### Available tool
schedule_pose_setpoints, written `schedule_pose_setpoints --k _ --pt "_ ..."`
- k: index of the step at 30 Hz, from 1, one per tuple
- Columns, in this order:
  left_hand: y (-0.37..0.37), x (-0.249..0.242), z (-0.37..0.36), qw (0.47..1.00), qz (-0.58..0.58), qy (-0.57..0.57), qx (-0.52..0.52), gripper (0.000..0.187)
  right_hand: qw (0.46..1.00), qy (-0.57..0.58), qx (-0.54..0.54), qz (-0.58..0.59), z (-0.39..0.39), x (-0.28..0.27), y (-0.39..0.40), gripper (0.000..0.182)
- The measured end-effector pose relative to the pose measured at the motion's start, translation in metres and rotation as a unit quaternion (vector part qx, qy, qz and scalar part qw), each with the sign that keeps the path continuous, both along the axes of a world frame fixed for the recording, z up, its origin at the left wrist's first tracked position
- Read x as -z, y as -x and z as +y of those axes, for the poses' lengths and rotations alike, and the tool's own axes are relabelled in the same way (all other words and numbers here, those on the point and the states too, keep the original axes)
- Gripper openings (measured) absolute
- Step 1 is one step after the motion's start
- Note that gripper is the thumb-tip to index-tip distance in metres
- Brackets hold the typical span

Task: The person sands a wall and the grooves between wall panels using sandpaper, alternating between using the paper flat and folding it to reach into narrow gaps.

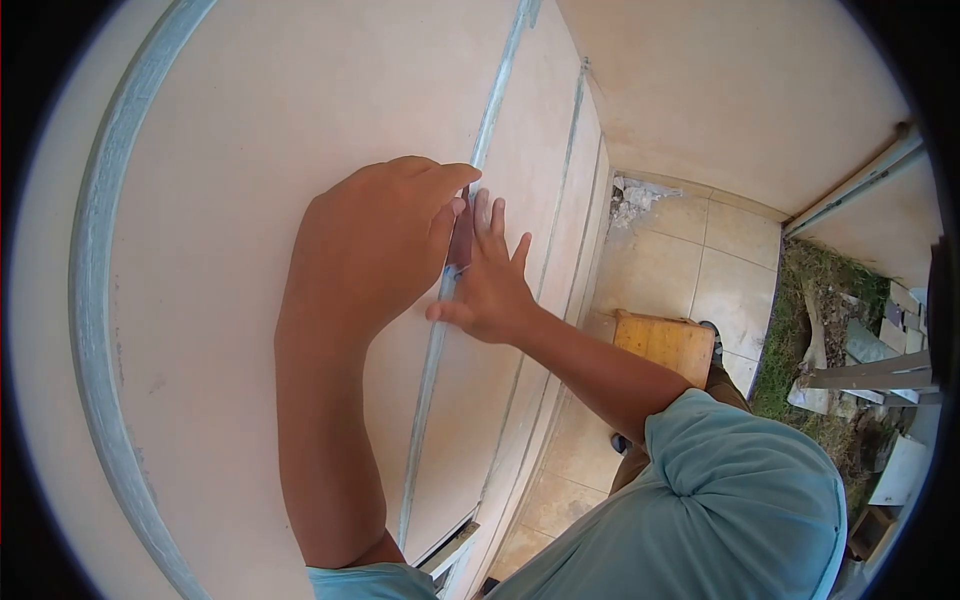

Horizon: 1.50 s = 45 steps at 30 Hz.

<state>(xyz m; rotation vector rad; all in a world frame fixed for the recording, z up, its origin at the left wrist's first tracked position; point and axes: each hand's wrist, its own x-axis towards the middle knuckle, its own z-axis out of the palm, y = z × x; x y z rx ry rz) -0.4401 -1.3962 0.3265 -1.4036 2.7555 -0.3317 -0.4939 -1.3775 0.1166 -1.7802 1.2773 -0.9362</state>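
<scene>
Apparently mid-rub, a left hand pinches a brown scrap over the grey strip on a wall, the right hand splayed across that strip, the next stroke seeming to call for even pressure along it.

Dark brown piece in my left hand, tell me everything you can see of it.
The dark brown piece looks narrow, flat and reddish, perhaps sandpaper, though its material isn't certain. It lies lengthwise along the blue-grey band on the wall. Your left hand pinches its upper part, hiding some of it; your right hand is spread beside it, and whether they touch is unclear.
</scene>
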Motion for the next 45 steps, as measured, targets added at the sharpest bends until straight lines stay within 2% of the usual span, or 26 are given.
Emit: schedule_pose_setpoints --k 3,4,6,8,10,12,13,16,21,23,25,28,30,31,33,36,38,40,42,45 --pt "0.001 -0.002 0.0 0.999 0.03 -0.025 0.0 0.027 0.988 -0.028 0.09 -0.121 -0.095 -0.009 0.046 0.119" --pt "0.003 -0.003 -0.001 0.999 0.014 -0.036 -0.015 0.027 0.986 -0.022 0.114 -0.115 -0.112 -0.016 0.054 0.112" --pt "0.005 -0.009 -0.003 0.999 0.005 -0.045 -0.027 0.027 0.996 -0.014 0.076 0.037 -0.108 -0.019 0.049 0.111" --pt "0.007 -0.012 0.001 0.998 0.019 -0.052 -0.033 0.028 0.997 -0.027 0.044 0.059 -0.068 -0.014 0.026 0.124" --pt "0.005 -0.01 0.0 0.998 0.035 -0.048 -0.029 0.028 0.997 0.011 -0.02 0.068 -0.008 -0.004 0.007 0.141" --pt "0.006 -0.01 0.0 0.997 0.051 -0.047 -0.02 0.029 0.995 0.025 -0.066 0.066 0.021 0.006 0.0 0.151" --pt "0.007 -0.01 0.001 0.997 0.041 -0.059 -0.024 0.028 0.998 0.031 -0.053 0.007 0.015 0.01 0.003 0.145" --pt "0.013 -0.01 0.006 0.996 0.008 -0.081 -0.034 0.028 0.999 -0.015 -0.008 -0.045 -0.062 0.0 0.045 0.137" --pt "0.013 -0.007 0.009 0.997 0.009 -0.071 -0.035 0.03 0.981 0.003 0.13 -0.142 -0.251 0.004 0.122 0.118" --pt "0.016 -0.009 0.01 0.997 -0.003 -0.058 -0.047 0.034 0.979 0.0 0.133 -0.157 -0.277 0.003 0.137 0.117" --pt "0.018 -0.012 0.01 0.995 -0.008 -0.074 -0.064 0.037 0.982 0.02 0.148 -0.111 -0.288 -0.001 0.139 0.114" --pt "0.02 -0.014 0.012 0.992 -0.007 -0.094 -0.08 0.041 0.994 0.053 0.08 -0.053 -0.214 0.005 0.109 0.121" --pt "0.021 -0.016 0.013 0.992 -0.01 -0.098 -0.082 0.043 0.995 0.092 0.027 -0.043 -0.152 0.032 0.079 0.149" --pt "0.021 -0.016 0.014 0.991 -0.019 -0.105 -0.082 0.044 0.996 0.094 -0.002 -0.002 -0.127 0.033 0.071 0.155" --pt "0.019 -0.018 0.014 0.99 -0.032 -0.111 -0.085 0.045 0.996 0.086 -0.003 -0.023 -0.125 0.032 0.072 0.153" --pt "0.015 -0.021 0.015 0.986 -0.047 -0.145 -0.069 0.049 0.993 0.063 0.039 -0.09 -0.185 0.022 0.102 0.144" --pt "0.016 -0.024 0.014 0.984 -0.059 -0.151 -0.072 0.049 0.987 0.067 0.089 -0.112 -0.243 0.009 0.129 0.129" --pt "0.017 -0.02 0.017 0.986 -0.042 -0.14 -0.085 0.051 0.972 0.162 0.09 -0.144 -0.33 0.024 0.157 0.114" --pt "0.016 -0.018 0.017 0.987 -0.023 -0.126 -0.098 0.052 0.97 0.106 0.15 -0.158 -0.368 0.007 0.177 0.103" --pt "0.015 -0.02 0.016 0.987 -0.015 -0.13 -0.094 0.054 0.97 0.086 0.157 -0.163 -0.416 0.006 0.202 0.101"
